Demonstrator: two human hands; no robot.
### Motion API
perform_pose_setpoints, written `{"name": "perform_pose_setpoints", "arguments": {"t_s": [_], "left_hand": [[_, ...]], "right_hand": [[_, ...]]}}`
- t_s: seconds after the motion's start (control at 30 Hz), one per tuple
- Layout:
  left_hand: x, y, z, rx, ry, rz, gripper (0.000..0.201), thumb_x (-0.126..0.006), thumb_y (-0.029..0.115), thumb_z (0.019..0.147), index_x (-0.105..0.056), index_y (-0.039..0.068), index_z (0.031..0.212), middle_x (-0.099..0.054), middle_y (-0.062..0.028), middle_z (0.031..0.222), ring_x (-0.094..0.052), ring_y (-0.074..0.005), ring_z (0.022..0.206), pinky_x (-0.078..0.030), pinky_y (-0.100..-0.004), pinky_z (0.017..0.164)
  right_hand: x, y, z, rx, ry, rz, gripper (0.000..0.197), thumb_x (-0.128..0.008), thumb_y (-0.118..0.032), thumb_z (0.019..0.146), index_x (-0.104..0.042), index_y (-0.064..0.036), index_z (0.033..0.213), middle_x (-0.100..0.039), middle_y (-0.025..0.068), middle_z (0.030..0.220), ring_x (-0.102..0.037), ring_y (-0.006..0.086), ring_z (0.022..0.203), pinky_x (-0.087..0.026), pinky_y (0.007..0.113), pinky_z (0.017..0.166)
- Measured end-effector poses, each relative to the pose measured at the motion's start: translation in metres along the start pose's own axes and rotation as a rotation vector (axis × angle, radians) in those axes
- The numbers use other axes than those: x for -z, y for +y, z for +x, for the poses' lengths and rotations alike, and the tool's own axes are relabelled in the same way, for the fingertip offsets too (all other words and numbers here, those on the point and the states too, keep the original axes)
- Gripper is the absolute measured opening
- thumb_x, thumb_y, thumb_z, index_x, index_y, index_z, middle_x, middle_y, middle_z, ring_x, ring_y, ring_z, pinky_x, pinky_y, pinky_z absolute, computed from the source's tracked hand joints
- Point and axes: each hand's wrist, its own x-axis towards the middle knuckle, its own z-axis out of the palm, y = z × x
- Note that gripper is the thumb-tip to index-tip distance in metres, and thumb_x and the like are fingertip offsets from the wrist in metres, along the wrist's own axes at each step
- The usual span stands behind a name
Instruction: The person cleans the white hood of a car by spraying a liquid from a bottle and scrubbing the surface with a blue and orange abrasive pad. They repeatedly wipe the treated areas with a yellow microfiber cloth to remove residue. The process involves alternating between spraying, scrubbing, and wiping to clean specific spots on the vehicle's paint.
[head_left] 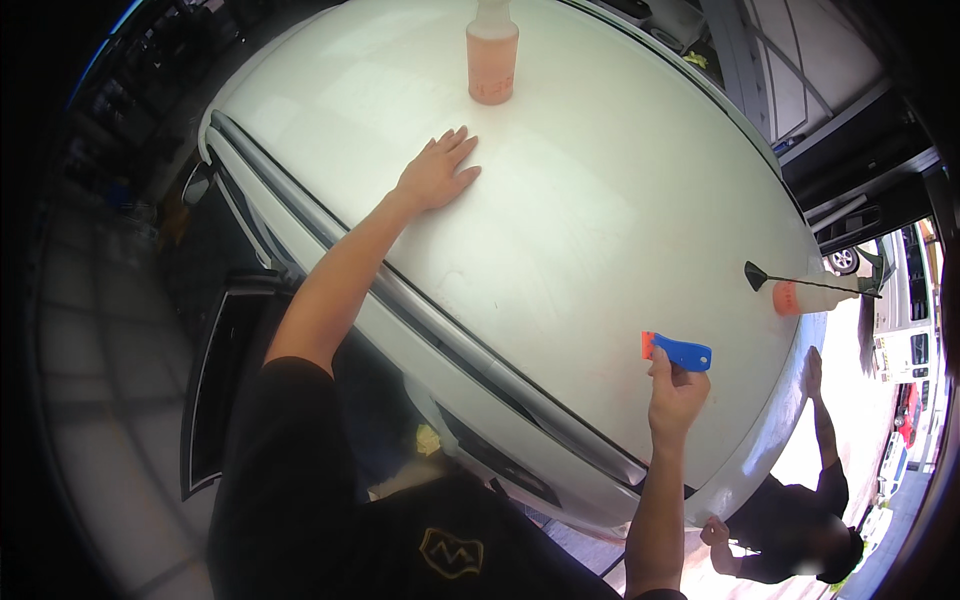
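Right hand is pinching blue scraper between thumb and fingers; orange blade is facing left over white roof, contact unclear. Probably best: keeping blade low and even, pressing lightly, since tilted corner could be marking roof. Left hand is lying spread, holding nothing, palm down on roof, seemingly bracing you well. Bottle is standing just beyond it. Antenna is sticking up right of scraper, before second bottle: you are wanting elbow room there.
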Motion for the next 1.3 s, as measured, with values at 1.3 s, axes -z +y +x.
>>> {"name": "perform_pose_setpoints", "arguments": {"t_s": [1.3], "left_hand": [[0.009,-0.024,-0.067,0.099,0.093,0.066,0.088,-0.084,0.055,0.081,-0.057,0.016,0.155,-0.042,-0.0133,0.169,-0.030,-0.0359,0.160,-0.023,-0.0535,0.131]], "right_hand": [[-0.231,0.020,0.106,0.566,-0.476,-0.384,0.010,-0.078,-0.008,0.087,-0.074,-0.0069,0.096,-0.067,0.0076,0.084,-0.057,0.0300,0.085,-0.047,0.043,0.074]]}}
